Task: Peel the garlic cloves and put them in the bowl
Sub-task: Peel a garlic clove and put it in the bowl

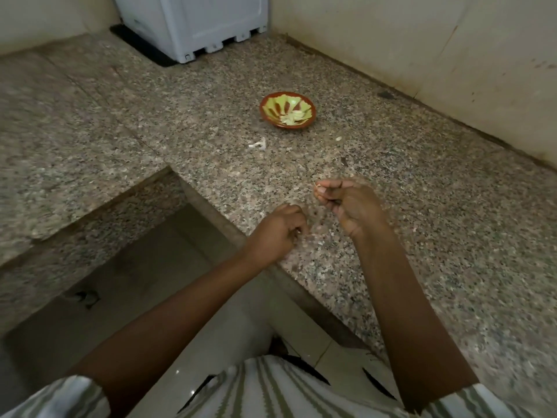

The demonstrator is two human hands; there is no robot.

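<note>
Right hand (pixel 351 208) is up over the near part of the granite counter (pixel 437 224), right of centre; fingers curled in, thumb and fingertips (pixel 327 186) pinched together on a small pale piece (pixel 316 186); a thin sliver sticks out of the pinch to the left; too small and blurred to say clove or skin.

Left hand (pixel 278 233) sits lower and left of the right one, just over the counter's near edge; hands near each other, not touching; fingers curled tight into the palm; cannot tell whether anything is inside the grip.

Bowl (pixel 313 113) stands upright on the counter well beyond both hands, toward the far side; red-brown rim, green inside with dark streaks; pale peeled cloves (pixel 291 116) lie in a small heap in its near-right part.

White skin scraps (pixel 259 143) lie on the counter just near-left of the bowl, apart from it; one small pale bit (pixel 338 139) near-right of the bowl, also apart; cannot tell if clove or skin; dark speck (pixel 343 161) on the stone between the bowl and the right hand.

White appliance (pixel 193 28) at the far left end of the counter, on a black mat (pixel 141 48); plain wall (pixel 422 40) along the right; counter steps back on the left, tiled floor (pixel 156 267) below; striped shirt (pixel 271 393) at the near edge.
</note>
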